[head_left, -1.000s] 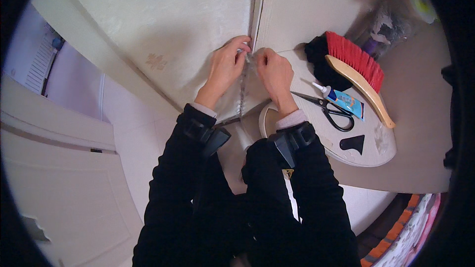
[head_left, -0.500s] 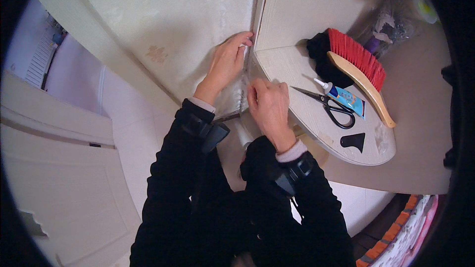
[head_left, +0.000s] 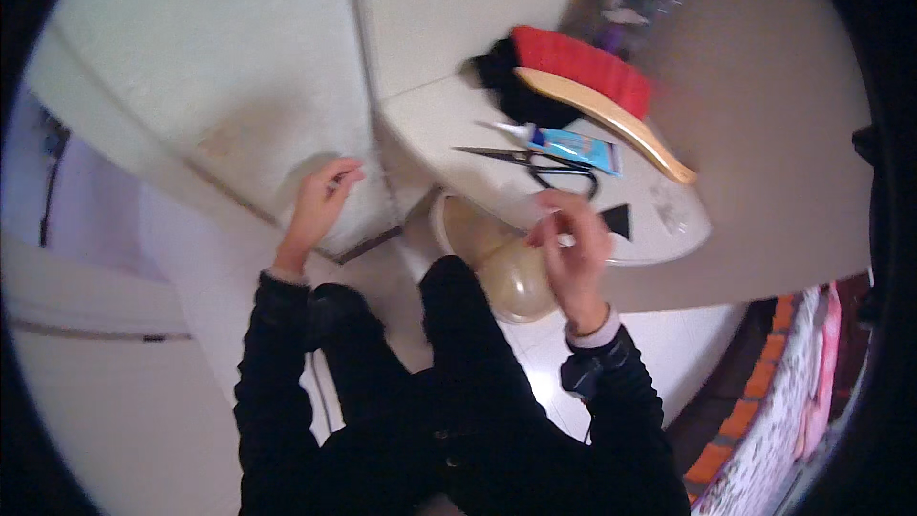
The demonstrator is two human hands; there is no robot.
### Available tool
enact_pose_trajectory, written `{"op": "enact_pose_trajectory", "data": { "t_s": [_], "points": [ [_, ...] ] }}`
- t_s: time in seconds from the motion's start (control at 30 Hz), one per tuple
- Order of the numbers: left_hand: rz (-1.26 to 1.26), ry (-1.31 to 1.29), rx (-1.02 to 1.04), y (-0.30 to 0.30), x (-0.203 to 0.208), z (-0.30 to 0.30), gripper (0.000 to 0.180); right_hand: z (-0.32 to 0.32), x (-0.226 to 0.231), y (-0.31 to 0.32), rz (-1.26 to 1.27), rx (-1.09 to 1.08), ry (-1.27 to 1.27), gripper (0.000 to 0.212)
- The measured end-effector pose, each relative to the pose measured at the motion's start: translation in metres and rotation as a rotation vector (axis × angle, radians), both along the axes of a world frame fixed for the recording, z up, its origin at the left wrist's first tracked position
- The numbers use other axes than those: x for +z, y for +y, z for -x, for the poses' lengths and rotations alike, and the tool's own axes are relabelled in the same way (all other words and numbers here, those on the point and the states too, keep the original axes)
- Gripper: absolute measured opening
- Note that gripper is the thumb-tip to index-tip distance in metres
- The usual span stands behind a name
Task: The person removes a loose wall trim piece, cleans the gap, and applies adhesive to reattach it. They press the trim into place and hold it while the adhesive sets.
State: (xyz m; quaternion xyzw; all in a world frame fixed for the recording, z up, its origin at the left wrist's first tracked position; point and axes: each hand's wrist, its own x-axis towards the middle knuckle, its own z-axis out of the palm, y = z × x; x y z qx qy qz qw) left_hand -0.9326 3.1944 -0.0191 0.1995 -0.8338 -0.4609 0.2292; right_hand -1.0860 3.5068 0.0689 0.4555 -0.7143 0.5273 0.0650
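Observation:
My left hand (head_left: 323,208) hovers by the papered wall (head_left: 277,67), its fingers curled together; whatever they may hold is too small to make out. Over the rounded front edge of the light wooden shelf (head_left: 430,124), my right hand (head_left: 576,253) is bent in a blurred pinch, and its contents cannot be told. Beyond it on the shelf lie black-handled scissors (head_left: 564,172) and a blue tube with a white nozzle (head_left: 578,148). A small black scraper (head_left: 619,220) shows partly behind the right hand.
A red-bristled brush with a wooden handle (head_left: 611,115) rests against black cloth (head_left: 511,81). Clear plastic wrapping (head_left: 640,5) sits at the back right. Below the shelf is a round beige container (head_left: 521,287). Orange-edged bedding (head_left: 755,392) lies at lower right.
Both hands have come away from the wall corner, the left one down and leftward, the right one toward the shelf's front edge. My view has shifted to the right.

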Motion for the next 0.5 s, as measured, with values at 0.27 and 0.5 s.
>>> {"op": "enact_pose_trajectory", "data": {
  "t_s": [0.27, 0.5],
  "points": [
    [-0.106, -0.052, -0.106, 0.024, -0.012, -0.001, 0.021, 0.119, 0.034, 0.141, -0.196, -0.709, 0.692, 0.012],
    [-0.155, -0.002, -0.105, 0.038, -0.027, -0.012, 0.021, 0.136, -0.007, 0.168, -0.570, -0.565, 0.629, 0.015]
  ]
}}
